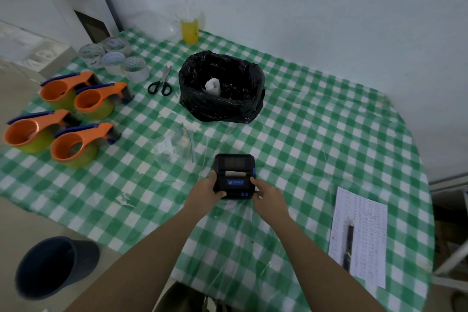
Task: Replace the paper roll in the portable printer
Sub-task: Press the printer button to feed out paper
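a small black printer (234,176), boxy with rounded corners and matte plastic, is set on the counter (316,139) near its front middle. blue buttons are seen on its near face, and a blue tab on its right side. a strip of white paper (235,173) is seen lying across the slot in its top.

the printer is gripped from both sides. the left hand (206,191) is curled round the left edge, thumb laid on the near corner, fingers hidden behind the body. the right hand (269,195) is closed on the right edge, thumb on the top face. both forearms are stretched forward, bare.

the counter is covered by a green and white checked cloth under a clear, creased plastic sheet. behind the printer a bin lined with crinkled glossy black bag (220,86) is noted, with a crumpled white scrap (212,85) inside. a limp clear zip bag (174,145) lies just left of the printer. four orange tape dispensers (65,119) with yellow-green rolls are grouped far left, black-handled scissors (162,82) beyond them. a printed sheet (359,235) with a dark pen (349,244) on it lies at right.
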`<state>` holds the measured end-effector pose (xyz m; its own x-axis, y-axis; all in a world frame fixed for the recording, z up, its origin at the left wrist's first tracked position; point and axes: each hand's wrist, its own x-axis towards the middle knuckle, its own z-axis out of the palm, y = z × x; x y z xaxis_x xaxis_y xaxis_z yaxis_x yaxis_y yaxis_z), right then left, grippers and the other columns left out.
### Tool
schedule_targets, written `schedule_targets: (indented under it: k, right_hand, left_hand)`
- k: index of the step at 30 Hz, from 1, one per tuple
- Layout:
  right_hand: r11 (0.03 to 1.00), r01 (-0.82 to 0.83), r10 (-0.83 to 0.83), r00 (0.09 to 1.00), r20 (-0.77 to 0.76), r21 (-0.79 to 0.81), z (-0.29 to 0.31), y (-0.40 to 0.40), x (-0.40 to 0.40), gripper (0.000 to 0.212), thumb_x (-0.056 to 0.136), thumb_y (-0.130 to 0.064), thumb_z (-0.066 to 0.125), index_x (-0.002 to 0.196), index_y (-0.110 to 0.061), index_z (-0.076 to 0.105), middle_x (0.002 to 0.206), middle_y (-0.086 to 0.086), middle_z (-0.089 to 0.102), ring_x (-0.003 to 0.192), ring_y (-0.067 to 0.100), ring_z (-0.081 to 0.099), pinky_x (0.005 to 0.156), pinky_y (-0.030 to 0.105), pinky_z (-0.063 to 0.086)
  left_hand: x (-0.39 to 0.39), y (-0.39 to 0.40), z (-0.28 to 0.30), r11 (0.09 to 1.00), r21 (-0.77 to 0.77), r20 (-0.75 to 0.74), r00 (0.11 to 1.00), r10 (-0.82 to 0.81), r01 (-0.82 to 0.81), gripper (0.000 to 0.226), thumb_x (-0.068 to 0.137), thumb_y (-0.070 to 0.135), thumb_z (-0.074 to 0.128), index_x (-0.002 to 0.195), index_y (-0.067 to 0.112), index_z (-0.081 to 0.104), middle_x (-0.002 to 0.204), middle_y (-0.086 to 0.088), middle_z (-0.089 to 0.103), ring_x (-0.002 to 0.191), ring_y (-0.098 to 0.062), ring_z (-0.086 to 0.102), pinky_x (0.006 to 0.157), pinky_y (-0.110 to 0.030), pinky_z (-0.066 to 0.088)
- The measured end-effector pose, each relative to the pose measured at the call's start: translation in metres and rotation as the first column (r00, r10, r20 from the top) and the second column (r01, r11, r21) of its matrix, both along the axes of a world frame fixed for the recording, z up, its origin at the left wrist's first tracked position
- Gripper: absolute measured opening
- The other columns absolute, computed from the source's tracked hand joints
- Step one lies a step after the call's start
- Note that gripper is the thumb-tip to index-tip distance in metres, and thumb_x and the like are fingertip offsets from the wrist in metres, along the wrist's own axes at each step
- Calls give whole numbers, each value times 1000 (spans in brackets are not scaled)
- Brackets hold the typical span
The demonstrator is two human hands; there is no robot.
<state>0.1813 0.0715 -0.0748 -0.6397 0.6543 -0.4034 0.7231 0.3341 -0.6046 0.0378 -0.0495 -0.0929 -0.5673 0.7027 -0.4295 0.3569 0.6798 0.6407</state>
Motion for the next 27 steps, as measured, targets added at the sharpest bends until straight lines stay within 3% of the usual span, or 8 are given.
schedule_targets:
  k: [17, 27]
  right_hand:
    - [1000, 16, -16, 1000, -13, -3, -4, 1, 1, 46, 90, -7, 47, 133, -24, 48, 115, 10, 67, 98, 25, 65, 82, 34, 53]
    - [1000, 16, -17, 1000, -12, -11, -3, 0, 1, 47, 91, -8, 48, 134, -25, 46, 124, 8, 63, 102, 23, 63, 85, 34, 53]
  left_hand:
    - [0, 0, 2, 1000, 2, -23, 1000, -19, 19, 71, 87, 23, 61, 145, 8, 23, 115, -17, 65, 101, -30, 62, 82, -37, 49]
    - [1, 0, 3, 1000, 11, -16, 1000, -7, 8, 70, 87, 22, 60, 146, 10, 23, 116, -16, 65, 102, -29, 62, 81, -36, 49]
